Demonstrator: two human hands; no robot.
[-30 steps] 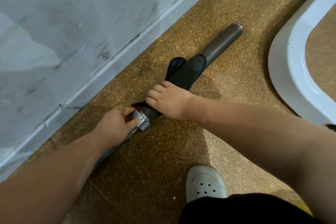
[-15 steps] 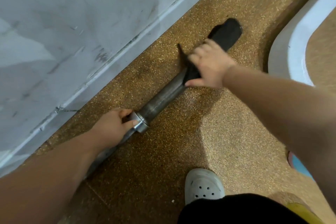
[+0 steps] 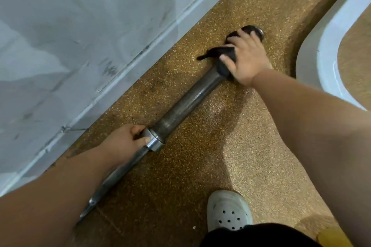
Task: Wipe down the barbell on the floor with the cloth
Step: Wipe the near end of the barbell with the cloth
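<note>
Two bare hands work a long grey steel barbell [image 3: 188,100] that lies flat on a speckled brown rubber floor [image 3: 200,166], parallel to and near the foot of a scuffed grey wall [image 3: 80,36]. The left hand [image 3: 128,140] grasps the bar just behind its shiny steel collar [image 3: 153,143], thumb and fingers curled round it, and has not shifted from that spot in the last second. The right hand [image 3: 246,58], at the end of the thick sleeve farthest from the collar, clutches a dark, crumpled cloth [image 3: 215,51] round the bar, with one loose corner trailing on the floor on the wall side. A second ago that hand and cloth sat right against the collar; half a second ago they were well up the sleeve; now they reach the tip, whose round end just shows past the fingers. That suggests one full stroke of the sleeve is done. The thinner shaft on the near side of the collar, partly hidden under the left forearm, probably still needs wiping. On the side of the collar away from the wall are a white perforated clog [image 3: 228,210], close to the camera, and a white curved rim [image 3: 325,46] farther off.
</note>
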